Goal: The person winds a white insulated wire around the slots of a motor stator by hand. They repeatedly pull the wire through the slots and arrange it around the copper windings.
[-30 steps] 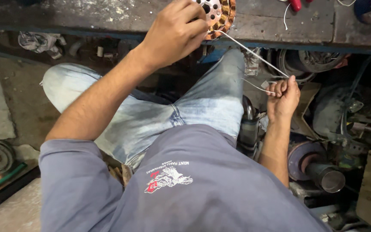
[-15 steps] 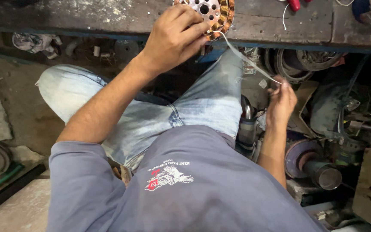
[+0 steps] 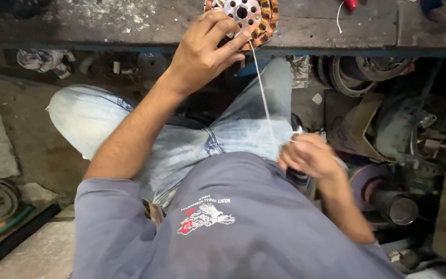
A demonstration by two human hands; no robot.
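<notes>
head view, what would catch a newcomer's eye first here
The taut white thread running down the middle, from the round copper-wound stator on the workbench edge at the top to the right hand pinching it near the lap. The left hand has its fingers on the stator.

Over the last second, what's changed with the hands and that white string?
The right hand has pulled the white string down and back toward the body, so it now runs steeply from the round motor part. The left hand stayed pressed on that part at the bench edge. Both keep their grip.
</notes>
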